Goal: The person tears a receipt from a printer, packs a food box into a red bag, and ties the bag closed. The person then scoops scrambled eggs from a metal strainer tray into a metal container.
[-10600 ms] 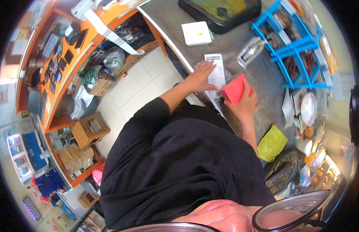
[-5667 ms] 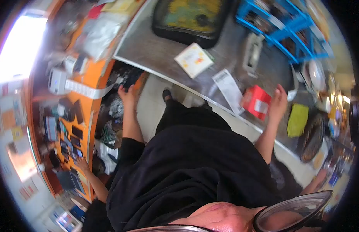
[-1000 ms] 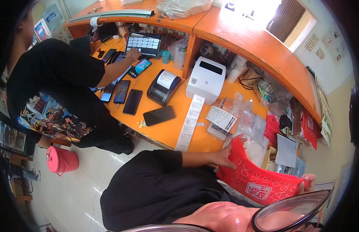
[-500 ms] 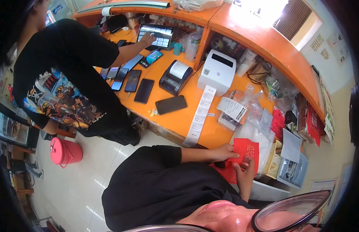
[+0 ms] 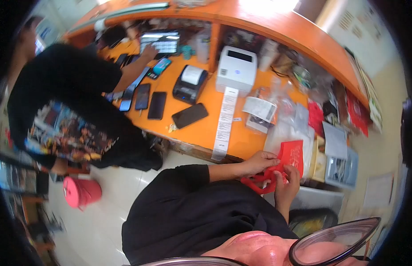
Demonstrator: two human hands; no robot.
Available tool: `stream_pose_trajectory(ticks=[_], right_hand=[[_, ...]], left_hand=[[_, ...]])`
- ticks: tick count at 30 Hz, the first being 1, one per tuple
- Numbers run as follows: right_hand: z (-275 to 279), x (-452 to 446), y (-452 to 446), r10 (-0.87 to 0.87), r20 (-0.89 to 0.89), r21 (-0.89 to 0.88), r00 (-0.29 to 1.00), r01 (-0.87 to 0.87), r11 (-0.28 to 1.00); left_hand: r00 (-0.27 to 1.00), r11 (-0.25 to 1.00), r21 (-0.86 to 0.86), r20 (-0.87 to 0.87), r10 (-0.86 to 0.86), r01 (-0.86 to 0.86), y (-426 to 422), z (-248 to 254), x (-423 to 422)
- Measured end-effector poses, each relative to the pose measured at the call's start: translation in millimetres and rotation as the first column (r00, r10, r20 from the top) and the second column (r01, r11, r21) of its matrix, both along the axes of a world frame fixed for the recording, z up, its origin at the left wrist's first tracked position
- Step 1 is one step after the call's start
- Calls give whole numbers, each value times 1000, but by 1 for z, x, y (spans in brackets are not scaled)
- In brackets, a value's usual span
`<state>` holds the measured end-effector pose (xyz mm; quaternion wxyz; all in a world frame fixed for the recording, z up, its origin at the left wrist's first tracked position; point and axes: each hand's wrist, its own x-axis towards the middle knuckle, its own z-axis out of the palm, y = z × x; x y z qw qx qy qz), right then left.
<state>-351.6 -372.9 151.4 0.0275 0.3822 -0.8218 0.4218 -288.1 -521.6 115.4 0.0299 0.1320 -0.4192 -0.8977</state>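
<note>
Between my two hands is a folded red bag (image 5: 293, 153) with white print, held over the counter's front edge. Its red strap (image 5: 262, 189) hangs in a loop below my left wrist. My left hand (image 5: 261, 163) pinches the bag's left side with closed fingers. On the lower right part, my right hand (image 5: 287, 179) grips it between thumb and fingers. Just beyond the bag lie clear and white plastic bags (image 5: 288, 131) on the counter. A clear packet with a printed label (image 5: 260, 110) rests further back.
On the orange counter (image 5: 247, 144) stand a white label printer (image 5: 236, 71) with a long paper strip (image 5: 224, 124) and a black receipt printer (image 5: 189, 84). Several phones (image 5: 157, 105) lie left. Another person (image 5: 64, 106) touches a tablet (image 5: 161, 43). A pink bucket (image 5: 82, 193) stands on the floor.
The view has shifted, so the counter items appear further left. Both hands have kept the red bag, which now sits tilted, with its strap loop more visible.
</note>
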Motion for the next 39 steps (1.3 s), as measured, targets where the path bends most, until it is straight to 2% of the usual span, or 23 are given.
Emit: stream_pose_trajectory(ticks=[2, 3, 4, 6, 9, 11, 12, 13, 14, 15, 17, 19, 22, 25, 26, 28, 29, 30, 31, 33, 36, 38, 39], right_hand=[[15, 17, -3, -50, 5, -26, 999, 50, 998], [15, 17, 0, -81, 121, -24, 989, 84, 996], [12, 15, 4, -104, 237, -23, 966, 112, 993], [2, 7, 15, -146, 397, -12, 906, 165, 986], [0, -13, 42, -294, 126, 80, 948, 285, 955], [-27, -39, 70, -362, 153, -57, 920, 374, 926], [-29, -46, 84, -231, 543, -178, 807, 380, 908], [-31, -50, 98, -20, 818, -289, 574, 442, 849], [-22, -45, 102, 149, 866, -400, 476, 484, 779], [-8, -38, 101, 320, 865, -493, 386, 540, 682], [13, -33, 108, 285, 862, -490, 420, 542, 683], [4, -41, 129, 479, 806, -592, 348, 509, 625], [12, -29, 137, 550, 806, -546, 219, 635, 547], [10, -21, 154, 709, 684, -707, 171, 395, 587], [5, -14, 156, 398, 845, -506, 357, 295, 811], [0, -9, 159, 113, 868, -129, 483, 0, 992], [-2, -7, 160, -12, 823, 98, 568, -120, 988], [-3, -10, 166, -40, 824, 86, 565, -55, 995], [-2, -9, 173, 79, 894, -131, 441, 88, 987], [5, -2, 184, 384, 892, -451, 238, 425, 785], [2, 13, 168, 649, 746, -613, 154, 541, 576], [-3, 20, 153, 781, 606, -653, 149, 654, 381], [-8, 19, 149, 845, 519, -674, 127, 668, 314]], left_hand=[[994, 999, -46, -111, 4, -9, 10, -13, -9], [986, 998, -63, -169, 9, -19, 13, -24, -13], [982, 986, -157, -167, -84, 58, 9, -30, -15], [986, 996, -18, -141, -94, 93, 12, -35, -20], [992, 979, 189, -113, -62, 82, 11, -28, -22], [990, 925, 370, -133, -46, 93, 2, -26, -25], [991, 900, 420, -113, -78, 119, -2, -13, -23], [989, 867, 477, -90, -117, 146, -5, -2, -21], [986, 871, 464, -70, -148, 164, -7, -3, -23], [982, 871, 457, -49, -180, 183, -6, -6, -24], [967, 921, 296, -36, -253, 252, -6, -9, -23], [959, 914, 311, 22, -283, 263, -6, -10, -32], [973, 931, 282, -85, -216, 232, 0, 19, -28], [932, 770, 531, -270, -242, 354, -17, 46, -25], [935, 782, 526, -294, -201, 334, -17, 55, -22], [885, 917, 150, -360, -297, 369, -23, 39, -20], [855, 930, -52, -377, -356, 364, -25, 31, -20], [853, 851, -409, -256, -454, 330, -24, 36, -17], [819, 678, -649, -144, -556, 345, -20, 37, -15], [762, 175, -934, 135, -633, 312, -9, 37, -11], [716, 399, -731, 174, -676, 554, -16, -15, -13], [864, 795, -355, 82, -497, 492, -7, -16, -6], [919, 912, -122, 80, -385, 392, -2, -17, -2]])
